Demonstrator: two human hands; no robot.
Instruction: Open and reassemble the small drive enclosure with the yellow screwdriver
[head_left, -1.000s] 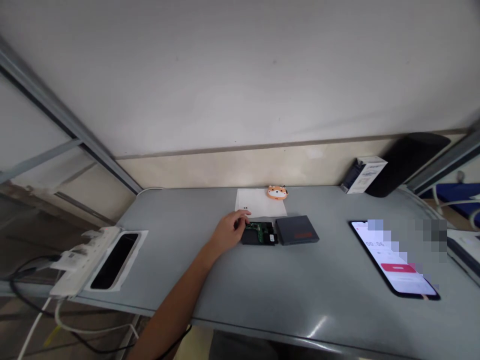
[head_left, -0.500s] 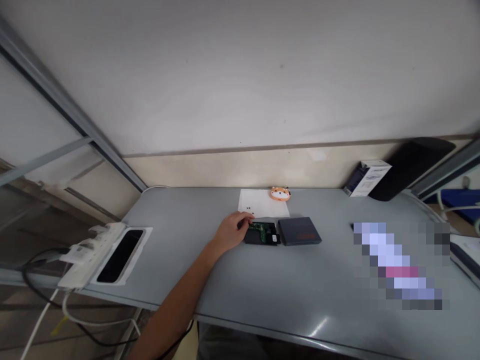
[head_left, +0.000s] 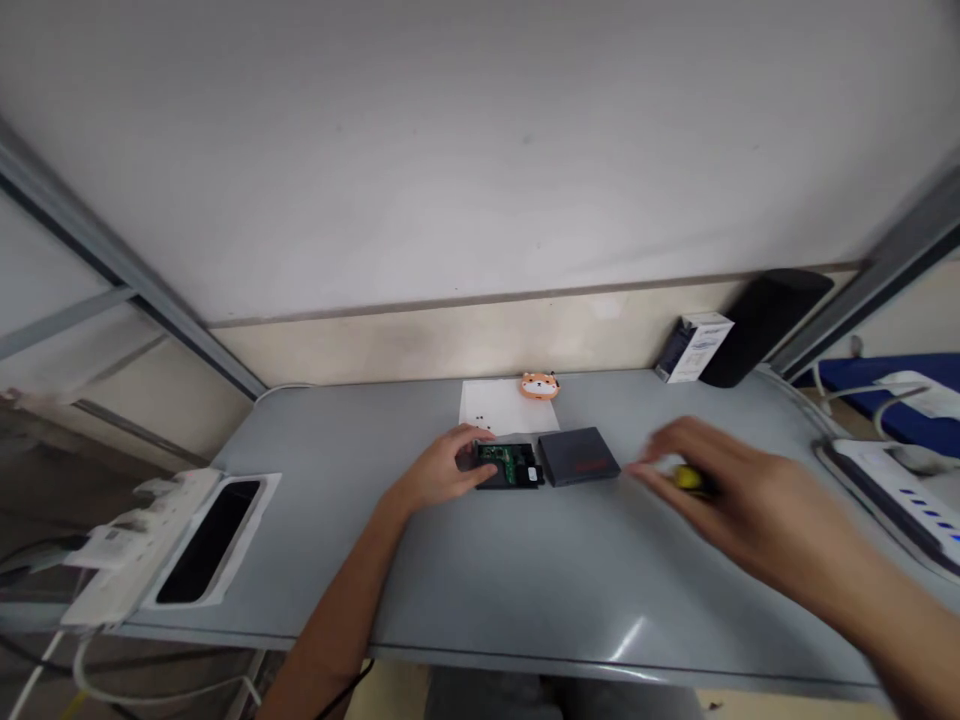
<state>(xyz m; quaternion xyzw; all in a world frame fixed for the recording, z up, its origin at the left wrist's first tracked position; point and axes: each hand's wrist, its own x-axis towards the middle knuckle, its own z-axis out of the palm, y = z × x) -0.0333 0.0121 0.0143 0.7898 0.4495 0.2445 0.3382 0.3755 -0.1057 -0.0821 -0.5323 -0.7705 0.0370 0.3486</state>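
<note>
My left hand [head_left: 444, 466] grips the left end of an open black device case with a green circuit board [head_left: 510, 462] in it, thumb on the near side and fingers on the far side. Just right of it lies a dark flat cover [head_left: 579, 457] with faint reddish lettering. My right hand [head_left: 716, 490], smeared by motion, is in the air to the right of the cover. Its fingers are closed around a small yellow-and-black tool [head_left: 688, 478], too blurred to name. Behind the case, a white paper sheet [head_left: 499, 403] bears several tiny dark bits, perhaps screws.
An orange animal-faced case [head_left: 540, 386] sits on the paper's right corner. At left are a phone [head_left: 210, 540] and a white power strip [head_left: 154, 540] with cables. A small box [head_left: 694, 347] and a black cylinder [head_left: 765, 325] stand at back right, near a white device [head_left: 904, 495].
My right hand has come into view from the right with the yellow-and-black tool. My left thumb has spread to the near side of the case. The view has shifted rightward.
</note>
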